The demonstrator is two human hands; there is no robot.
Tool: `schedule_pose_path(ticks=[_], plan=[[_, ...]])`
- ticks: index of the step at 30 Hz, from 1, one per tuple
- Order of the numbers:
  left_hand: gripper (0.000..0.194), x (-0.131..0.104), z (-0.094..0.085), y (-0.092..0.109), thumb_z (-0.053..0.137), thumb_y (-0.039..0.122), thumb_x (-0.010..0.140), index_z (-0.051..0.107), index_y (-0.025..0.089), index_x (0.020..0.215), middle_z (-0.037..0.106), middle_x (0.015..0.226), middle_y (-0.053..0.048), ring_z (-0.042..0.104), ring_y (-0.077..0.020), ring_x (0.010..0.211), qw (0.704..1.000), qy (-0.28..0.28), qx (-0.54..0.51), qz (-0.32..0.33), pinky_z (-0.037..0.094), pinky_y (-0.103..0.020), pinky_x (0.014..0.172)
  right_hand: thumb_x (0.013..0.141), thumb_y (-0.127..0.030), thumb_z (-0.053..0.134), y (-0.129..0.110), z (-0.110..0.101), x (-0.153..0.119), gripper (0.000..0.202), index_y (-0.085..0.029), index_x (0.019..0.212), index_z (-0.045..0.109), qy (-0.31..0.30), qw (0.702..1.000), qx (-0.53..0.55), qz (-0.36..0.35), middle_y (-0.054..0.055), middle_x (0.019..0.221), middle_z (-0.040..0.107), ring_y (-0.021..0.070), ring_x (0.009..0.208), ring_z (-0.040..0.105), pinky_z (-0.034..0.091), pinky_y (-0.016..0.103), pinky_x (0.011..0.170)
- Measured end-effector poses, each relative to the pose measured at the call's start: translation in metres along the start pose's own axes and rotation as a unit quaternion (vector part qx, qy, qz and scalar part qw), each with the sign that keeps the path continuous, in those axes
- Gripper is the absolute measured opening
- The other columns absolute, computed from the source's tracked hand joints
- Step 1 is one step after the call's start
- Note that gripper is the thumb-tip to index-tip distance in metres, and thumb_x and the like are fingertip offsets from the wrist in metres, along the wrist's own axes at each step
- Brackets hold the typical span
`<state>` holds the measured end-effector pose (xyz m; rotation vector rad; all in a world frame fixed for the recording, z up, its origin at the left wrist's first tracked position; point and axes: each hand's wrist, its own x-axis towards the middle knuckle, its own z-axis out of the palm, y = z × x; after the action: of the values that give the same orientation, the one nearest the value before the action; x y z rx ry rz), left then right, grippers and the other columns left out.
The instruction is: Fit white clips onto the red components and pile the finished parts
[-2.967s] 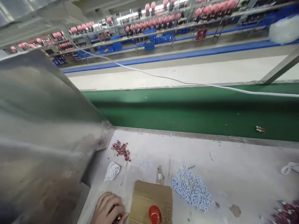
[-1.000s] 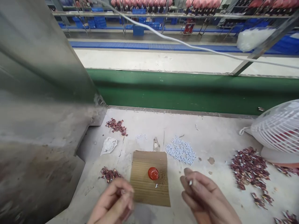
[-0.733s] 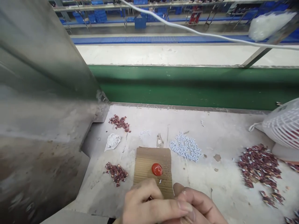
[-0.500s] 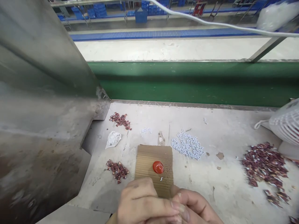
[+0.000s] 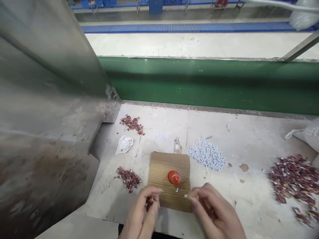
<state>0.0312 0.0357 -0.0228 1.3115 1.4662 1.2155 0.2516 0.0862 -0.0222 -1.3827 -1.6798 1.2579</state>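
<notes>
My left hand (image 5: 144,212) is curled around a small dark red piece (image 5: 151,201) at the lower centre. To its right, my right hand (image 5: 214,210) pinches a tiny white piece (image 5: 186,196) between thumb and forefinger. Between and beyond the hands lies a brown cardboard square (image 5: 169,161). It carries a round red blob (image 5: 174,177) with a glossy surface, and one small white curved piece (image 5: 177,190). A pile of white curved pieces (image 5: 207,153) is just right of the cardboard. Left of it sits a small heap of dark red pieces (image 5: 129,179).
Another dark red heap (image 5: 132,124) and a crumpled white wad (image 5: 124,144) lie further left. A large dark red pile (image 5: 295,179) is at the right. A metal panel (image 5: 50,109) rises at the left; a green strip (image 5: 194,86) crosses behind the worktop.
My hands have moved apart from each other, showing the dark red piece in the left and the white piece in the right. The view has shifted slightly.
</notes>
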Motion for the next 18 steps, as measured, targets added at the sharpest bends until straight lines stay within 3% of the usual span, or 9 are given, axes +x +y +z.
schedule_pose_path(ticks=[3, 6, 9, 12, 18], plan=[[0.02, -0.002, -0.013, -0.003, 0.058, 0.029, 0.103, 0.077, 0.026, 0.109, 0.079, 0.092, -0.005, 0.075, -0.0192, 0.088, 0.996, 0.013, 0.012, -0.085, 0.06, -0.027, 0.084, 0.101, -0.024, 0.059, 0.009, -0.01, 0.019, 0.013, -0.027, 0.108, 0.07, 0.007, 0.989, -0.121, -0.081, 0.003, 0.084, 0.063, 0.0177, 0.065, 0.061, 0.048, 0.028, 0.06], [0.017, -0.001, -0.021, -0.008, 0.067, 0.024, 0.097, 0.083, 0.028, 0.099, 0.081, 0.112, -0.008, 0.076, -0.0237, 0.106, 0.995, 0.0, 0.016, -0.1, 0.06, -0.032, 0.096, 0.103, -0.021, 0.055, 0.011, -0.01, 0.03, 0.015, -0.027, 0.108, 0.068, -0.029, 0.968, -0.204, -0.141, 0.002, 0.084, 0.065, 0.0169, 0.062, 0.065, 0.046, 0.026, 0.053], [0.016, 0.004, -0.024, -0.006, 0.075, 0.019, 0.09, 0.086, 0.03, 0.092, 0.078, 0.116, -0.007, 0.077, -0.0228, 0.104, 0.993, 0.042, -0.004, -0.106, 0.065, -0.028, 0.086, 0.105, -0.022, 0.052, 0.009, -0.006, 0.034, 0.014, -0.024, 0.108, 0.066, -0.048, 0.945, -0.272, -0.175, 0.002, 0.081, 0.061, 0.0163, 0.059, 0.062, 0.043, 0.026, 0.05], [0.019, 0.012, -0.026, 0.001, 0.08, 0.014, 0.082, 0.087, 0.031, 0.086, 0.081, 0.092, -0.004, 0.08, -0.0196, 0.085, 0.993, 0.057, -0.052, -0.093, 0.067, -0.023, 0.073, 0.106, -0.023, 0.05, 0.006, -0.003, 0.037, 0.015, -0.023, 0.107, 0.065, -0.056, 0.923, -0.321, -0.204, 0.001, 0.079, 0.056, 0.0157, 0.056, 0.058, 0.041, 0.027, 0.049], [0.025, 0.021, -0.029, 0.008, 0.086, 0.007, 0.072, 0.088, 0.031, 0.079, 0.087, 0.082, -0.003, 0.083, -0.0208, 0.079, 0.989, 0.072, -0.092, -0.087, 0.068, -0.024, 0.076, 0.108, -0.024, 0.045, -0.001, 0.0, 0.044, 0.022, -0.021, 0.103, 0.066, -0.063, 0.893, -0.382, -0.229, 0.0, 0.074, 0.053, 0.0168, 0.053, 0.057, 0.037, 0.028, 0.046]])
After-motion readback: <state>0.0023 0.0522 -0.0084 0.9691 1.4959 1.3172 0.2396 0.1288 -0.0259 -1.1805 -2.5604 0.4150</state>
